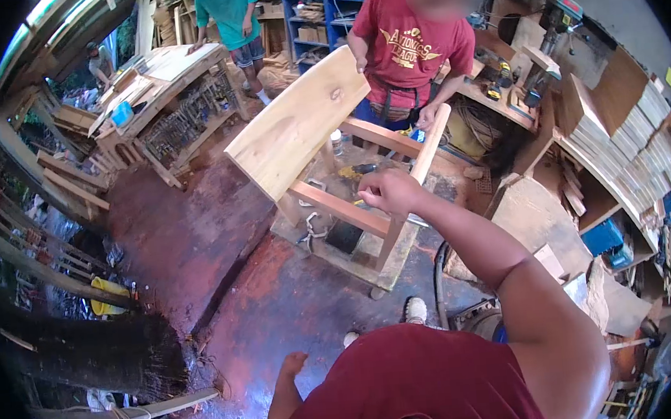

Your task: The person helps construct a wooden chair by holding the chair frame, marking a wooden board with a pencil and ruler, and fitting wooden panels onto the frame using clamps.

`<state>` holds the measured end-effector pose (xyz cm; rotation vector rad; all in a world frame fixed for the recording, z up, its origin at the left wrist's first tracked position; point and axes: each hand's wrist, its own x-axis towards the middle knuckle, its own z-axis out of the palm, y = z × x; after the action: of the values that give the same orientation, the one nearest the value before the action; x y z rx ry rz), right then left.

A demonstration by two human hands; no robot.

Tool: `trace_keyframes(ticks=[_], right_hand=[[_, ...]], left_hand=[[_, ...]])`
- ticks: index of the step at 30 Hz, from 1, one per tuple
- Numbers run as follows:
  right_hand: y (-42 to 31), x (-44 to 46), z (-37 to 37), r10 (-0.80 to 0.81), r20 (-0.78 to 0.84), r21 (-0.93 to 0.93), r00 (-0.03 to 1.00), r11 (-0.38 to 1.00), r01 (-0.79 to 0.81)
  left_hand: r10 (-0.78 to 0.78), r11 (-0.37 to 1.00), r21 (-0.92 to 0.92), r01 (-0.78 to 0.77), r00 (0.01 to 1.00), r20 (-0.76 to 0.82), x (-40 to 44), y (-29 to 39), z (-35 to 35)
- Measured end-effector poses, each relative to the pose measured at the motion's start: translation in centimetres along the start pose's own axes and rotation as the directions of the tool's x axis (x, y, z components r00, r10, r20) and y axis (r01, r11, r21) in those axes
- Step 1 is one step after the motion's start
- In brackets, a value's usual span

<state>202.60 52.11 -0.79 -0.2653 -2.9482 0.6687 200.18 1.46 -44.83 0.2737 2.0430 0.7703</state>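
Note:
A wooden bench frame with a wide pale back board (297, 126) stands on a low work platform (332, 261). My right hand (389, 193) is above the frame's near reddish rail (339, 207), fingers curled closed; what they hold, if anything, is hidden. Down at my side my left hand (291, 365) hangs apart from the bench, its fingers loosely curled and no object showing in them. Across the frame a person in a red shirt (417, 41) has one hand at the board's end and the other by the light armrest-like bar (431, 145).
Clamps (313, 225) and a yellow drill-like tool (354, 171) lie on the platform under the frame. Stacked boards (622, 147) fill the right side. A second person (230, 17) stands by a workbench (175, 72) at the back left. A dark hose (440, 280) runs along the floor.

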Motion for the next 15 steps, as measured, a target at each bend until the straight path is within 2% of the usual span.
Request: trace_keyframes(ticks=[2, 3, 4, 5, 7, 8, 10, 11, 13, 14, 15], right_hand=[[-0.1, 0.0, 0.1, 0.005, -0.006, -0.014, 1.0, 1.0, -0.005], [0.1, 0.2, 0.3, 0.001, -0.015, -0.026, 1.0, 1.0, -0.001], [0.2, 0.3, 0.5, -0.004, -0.022, -0.037, 1.0, 0.999, 0.003], [0.4, 0.4, 0.8, -0.005, -0.024, -0.042, 1.0, 0.999, 0.004], [0.6, 0.6, 1.2, -0.051, -0.055, -0.07, 0.997, 0.996, 0.047], [0.3, 0.6, 1.0, -0.054, -0.061, -0.072, 0.997, 0.996, 0.05], [0.0, 0.4, 0.7, -0.053, -0.071, -0.043, 0.996, 0.998, 0.05], [0.2, 0.4, 0.8, -0.05, -0.077, -0.041, 0.996, 0.998, 0.047], [0.9, 0.5, 1.2, -0.09, -0.087, -0.075, 0.992, 0.994, 0.084], [1.0, 0.4, 1.2, -0.087, -0.093, -0.069, 0.992, 0.994, 0.081], [1.1, 0.4, 1.2, -0.087, -0.086, -0.06, 0.992, 0.995, 0.082]], left_hand=[[-0.01, 1.0, -0.012, 0.01, 0.999, 0.037, 1.4, 0.0, -0.9], [0.151, 0.97, 0.196, -0.145, 0.989, -0.013, 3.9, -1.3, -0.8], [0.312, 0.875, 0.399, -0.274, 0.95, -0.031, 4.3, -0.7, -1.0], [0.316, 0.875, 0.397, -0.278, 0.948, -0.032, 4.4, -0.4, -1.1], [0.062, 0.998, 0.031, -0.061, 0.996, -0.062, 1.8, 4.7, -2.0], [0.067, 0.997, 0.034, -0.065, 0.995, -0.067, 2.1, 5.0, -1.8], [0.312, 0.931, 0.227, -0.286, 0.946, -0.088, 3.0, 5.1, -1.4], [0.315, 0.929, 0.232, -0.288, 0.945, -0.086, 3.7, 4.4, -1.1], [0.187, 0.982, 0.04, -0.187, 0.982, 0.006, 5.5, 0.9, 0.2], [0.185, 0.982, 0.049, -0.185, 0.983, 0.006, 5.7, -0.4, 0.6], [0.374, 0.912, 0.171, -0.373, 0.927, 0.026, 5.1, -0.8, 0.7]])
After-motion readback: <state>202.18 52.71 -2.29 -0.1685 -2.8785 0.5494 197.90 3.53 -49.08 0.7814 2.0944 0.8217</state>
